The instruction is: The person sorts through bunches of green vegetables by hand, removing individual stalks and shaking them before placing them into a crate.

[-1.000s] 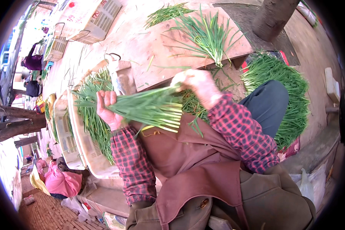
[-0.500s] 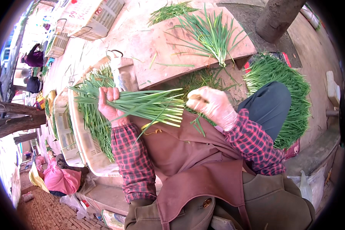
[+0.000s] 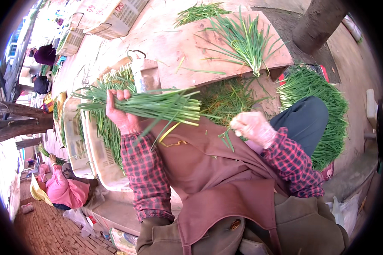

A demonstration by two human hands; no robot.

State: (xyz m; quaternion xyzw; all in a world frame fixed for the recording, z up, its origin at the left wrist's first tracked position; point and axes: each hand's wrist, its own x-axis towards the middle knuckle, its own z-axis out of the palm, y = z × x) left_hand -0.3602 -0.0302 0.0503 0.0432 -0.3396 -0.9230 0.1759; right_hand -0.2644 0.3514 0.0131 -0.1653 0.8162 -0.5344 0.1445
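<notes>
My left hand point(image 3: 121, 111) is wrapped round a bunch of green chives point(image 3: 166, 106), held sideways above my lap with its pale cut ends to the right. A yellowed leaf point(image 3: 168, 132) hangs below the bunch. Right of the cut ends is my right hand point(image 3: 256, 128), apart from them, its fingers pinched together. One thin green leaf point(image 3: 210, 116) sticks out of the bunch toward those fingertips; whether they grip it is unclear. Loose green bits point(image 3: 228, 139) lie on my brown apron point(image 3: 208, 165) below the right hand.
A pale crate point(image 3: 108, 176) of chives stands at my left. Ahead, a low board point(image 3: 174, 59) bears a fanned bunch point(image 3: 249, 42). Trimmings point(image 3: 227, 97) lie beneath it. A large chive heap point(image 3: 327, 119) is beyond my right knee. A person in pink point(image 3: 68, 191) sits far left.
My right hand has moved right and lower, farther from the cut ends. My left hand has shifted slightly left with the chives. A single leaf now sticks out at the cut ends.
</notes>
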